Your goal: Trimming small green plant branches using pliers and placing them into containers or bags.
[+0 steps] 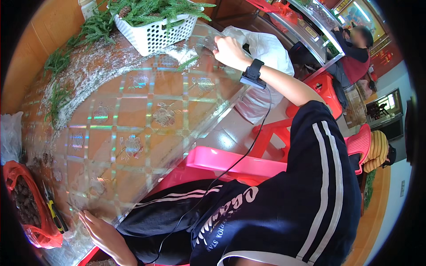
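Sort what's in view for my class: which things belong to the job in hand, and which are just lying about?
Likely part of the job:
white basket of green sprigs
dark cones in a red bag
pliers, near the left hand

Probably just lying about:
pale plastic bag
white bottle
red stools

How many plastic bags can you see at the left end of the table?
2. A red bag holding brown cones is at the lower left; a crumpled whitish bag is just above it in the picture. More might be hidden past the dark rim.
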A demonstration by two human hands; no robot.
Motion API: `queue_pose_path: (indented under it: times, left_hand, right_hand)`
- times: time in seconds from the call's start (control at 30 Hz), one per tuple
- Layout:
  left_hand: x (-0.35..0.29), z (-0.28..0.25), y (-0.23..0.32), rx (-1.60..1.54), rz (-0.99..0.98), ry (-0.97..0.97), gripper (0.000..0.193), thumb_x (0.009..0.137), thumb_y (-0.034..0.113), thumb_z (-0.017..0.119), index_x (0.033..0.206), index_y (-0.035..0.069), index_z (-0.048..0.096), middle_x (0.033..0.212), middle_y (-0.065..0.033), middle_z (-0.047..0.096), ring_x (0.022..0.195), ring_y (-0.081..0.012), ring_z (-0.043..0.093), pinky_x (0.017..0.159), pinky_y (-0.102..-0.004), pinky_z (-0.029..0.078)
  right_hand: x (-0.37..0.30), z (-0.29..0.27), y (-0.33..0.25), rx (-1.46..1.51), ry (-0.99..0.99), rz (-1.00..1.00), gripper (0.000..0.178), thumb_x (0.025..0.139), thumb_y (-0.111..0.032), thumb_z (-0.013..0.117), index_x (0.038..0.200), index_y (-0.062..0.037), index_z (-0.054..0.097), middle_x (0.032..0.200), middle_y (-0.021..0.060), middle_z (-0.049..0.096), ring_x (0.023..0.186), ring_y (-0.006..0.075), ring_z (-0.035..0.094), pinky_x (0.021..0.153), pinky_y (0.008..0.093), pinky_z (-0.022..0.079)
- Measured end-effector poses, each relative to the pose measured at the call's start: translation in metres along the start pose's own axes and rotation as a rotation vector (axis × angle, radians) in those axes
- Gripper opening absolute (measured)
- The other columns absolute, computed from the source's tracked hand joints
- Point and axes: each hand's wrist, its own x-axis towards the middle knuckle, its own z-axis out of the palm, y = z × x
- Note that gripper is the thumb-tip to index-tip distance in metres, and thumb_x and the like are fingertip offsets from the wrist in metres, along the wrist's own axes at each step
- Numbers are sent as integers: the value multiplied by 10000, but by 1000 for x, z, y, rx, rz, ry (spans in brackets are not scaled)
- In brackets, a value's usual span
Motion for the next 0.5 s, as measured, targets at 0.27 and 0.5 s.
queue_pose_path:
  times: [0.27, 0.5]
  left_hand:
    - [-2, -4, 2, -28, 15, 24, 335, 848, 4, 389, 1171, -83, 386, 1209, -271, 450, 1128, -377, 450, 937, -392, 405]
    - [-2, -2, -1, 7, 14, 13, 328, 835, -27, 395, 1159, -77, 389, 1235, -253, 429, 1166, -341, 427, 928, -368, 430]
  right_hand:
    - [-12, -1, -14, 222, 31, -56, 269, 685, -175, 677, 848, 13, 577, 694, 188, 605, 649, 328, 607, 579, 380, 469]
    - [-15, -23, 9, 229, 70, -3, 214, 705, -164, 625, 853, -12, 596, 699, 184, 611, 677, 336, 608, 607, 403, 474]
